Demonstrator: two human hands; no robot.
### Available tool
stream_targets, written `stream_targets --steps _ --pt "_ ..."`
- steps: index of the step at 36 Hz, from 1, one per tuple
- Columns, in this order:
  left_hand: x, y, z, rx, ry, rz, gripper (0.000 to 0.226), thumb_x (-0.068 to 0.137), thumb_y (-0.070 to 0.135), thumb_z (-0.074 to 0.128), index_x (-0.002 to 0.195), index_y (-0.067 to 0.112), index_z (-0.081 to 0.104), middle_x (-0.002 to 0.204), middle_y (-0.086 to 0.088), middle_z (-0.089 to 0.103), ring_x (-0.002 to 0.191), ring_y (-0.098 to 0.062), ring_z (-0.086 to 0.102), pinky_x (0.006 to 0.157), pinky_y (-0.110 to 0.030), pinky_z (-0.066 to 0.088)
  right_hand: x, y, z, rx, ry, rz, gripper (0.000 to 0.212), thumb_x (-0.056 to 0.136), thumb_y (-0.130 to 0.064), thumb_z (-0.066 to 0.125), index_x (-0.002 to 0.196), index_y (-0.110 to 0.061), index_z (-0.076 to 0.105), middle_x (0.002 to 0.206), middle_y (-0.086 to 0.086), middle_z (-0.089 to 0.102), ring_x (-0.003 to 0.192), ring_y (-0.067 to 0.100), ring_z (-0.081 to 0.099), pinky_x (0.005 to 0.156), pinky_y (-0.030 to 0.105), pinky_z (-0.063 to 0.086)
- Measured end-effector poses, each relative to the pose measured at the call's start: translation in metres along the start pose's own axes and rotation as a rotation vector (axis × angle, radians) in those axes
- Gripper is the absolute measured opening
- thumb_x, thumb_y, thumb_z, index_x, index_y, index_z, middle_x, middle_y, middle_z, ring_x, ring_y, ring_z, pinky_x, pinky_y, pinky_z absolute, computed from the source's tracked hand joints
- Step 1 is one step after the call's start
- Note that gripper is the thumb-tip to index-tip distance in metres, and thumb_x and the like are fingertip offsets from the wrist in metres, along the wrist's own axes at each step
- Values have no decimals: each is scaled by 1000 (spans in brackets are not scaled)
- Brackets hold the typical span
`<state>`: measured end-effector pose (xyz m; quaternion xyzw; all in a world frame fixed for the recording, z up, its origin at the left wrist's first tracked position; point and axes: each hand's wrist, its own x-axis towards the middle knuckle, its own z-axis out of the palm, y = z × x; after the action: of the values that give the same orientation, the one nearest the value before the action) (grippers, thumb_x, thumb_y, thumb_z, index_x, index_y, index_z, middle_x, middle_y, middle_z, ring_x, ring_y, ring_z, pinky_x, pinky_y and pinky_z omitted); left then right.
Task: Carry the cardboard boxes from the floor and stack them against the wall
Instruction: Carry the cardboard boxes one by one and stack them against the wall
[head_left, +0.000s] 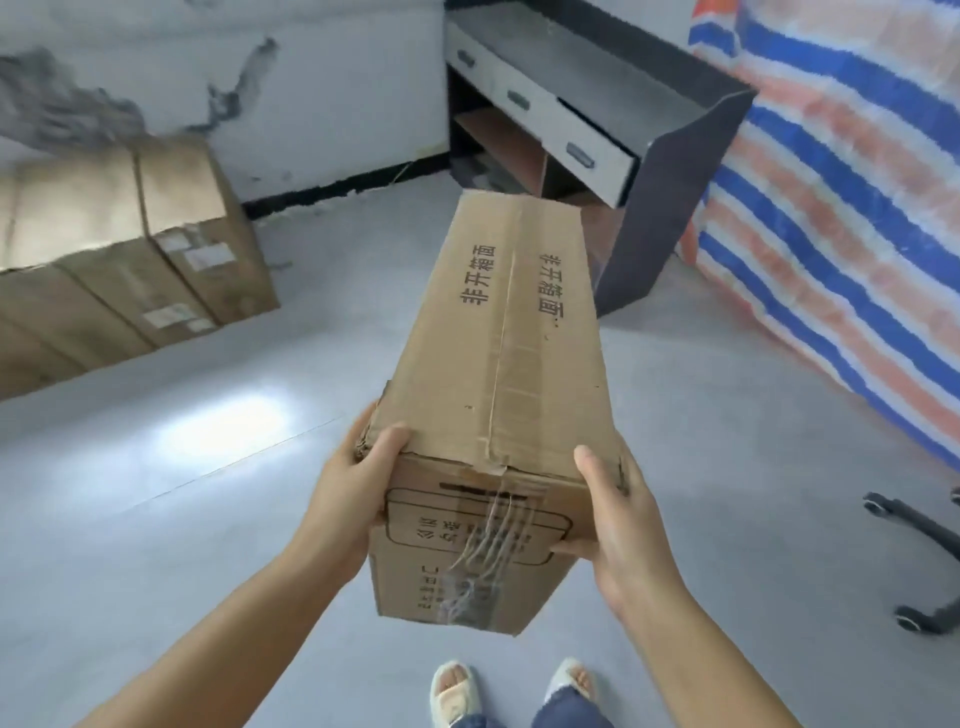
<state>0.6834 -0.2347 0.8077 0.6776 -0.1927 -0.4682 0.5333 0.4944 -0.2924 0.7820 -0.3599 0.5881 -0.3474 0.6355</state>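
A long brown cardboard box (498, 364) with printed characters on its top is held off the floor in front of me, its length pointing away. My left hand (348, 493) grips its near left corner, thumb over the top edge. My right hand (618, 525) grips the near right corner, thumb on top and fingers under the end face. Torn tape hangs from the near end. Against the wall at the left stands a stack of brown cardboard boxes (130, 249) with white labels.
A dark desk (649, 156) with grey drawers stands ahead on the right. A blue, orange and white striped tarp (852, 234) covers something at the far right. Chair casters (914, 571) sit on the grey floor (208, 493) at the right edge.
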Motion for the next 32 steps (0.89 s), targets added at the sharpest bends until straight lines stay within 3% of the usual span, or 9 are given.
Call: stream_targets --steps 6,10,17,23,26,32 --pt "21 16 -73 -148 209 13 29 96 20 50 118 37 59 83 17 72 68 0 67 51 -23 50 29 -10 94 -97 -195 -19 29 93 -33 57 120 -42 56 107 -7 69 102 22 64 74 61 55" --pt "47 26 -106 -199 320 23 30 96 21 50 120 37 58 87 15 71 68 1 67 52 -25 50 55 -21 148 -169 -294 -19 33 93 -35 57 124 -42 53 112 -6 67 104 20 63 75 58 56" --pt "131 41 -145 -252 448 34 25 96 20 50 113 36 61 84 19 72 72 3 67 58 -27 50 130 -47 243 -278 -434 -18 34 96 -30 52 129 -39 50 102 -15 66 94 11 63 71 55 57" --pt "224 77 -166 -318 509 4 28 97 21 49 119 34 61 93 13 73 76 0 68 49 -18 47 211 -86 322 -347 -515 21 38 97 -31 51 133 -39 48 111 -13 65 99 13 63 62 48 58" --pt "268 98 -176 -336 534 -16 28 97 22 49 120 34 61 92 15 73 76 1 68 52 -19 48 246 -108 357 -379 -542 23 37 97 -32 51 133 -40 47 115 -13 64 104 14 62 59 46 59" --pt "351 139 -193 -364 535 -31 27 97 22 49 120 32 61 91 13 71 69 2 67 46 -19 47 305 -146 415 -399 -526 19 41 96 -34 51 136 -39 44 117 -14 63 105 13 60 62 49 58"
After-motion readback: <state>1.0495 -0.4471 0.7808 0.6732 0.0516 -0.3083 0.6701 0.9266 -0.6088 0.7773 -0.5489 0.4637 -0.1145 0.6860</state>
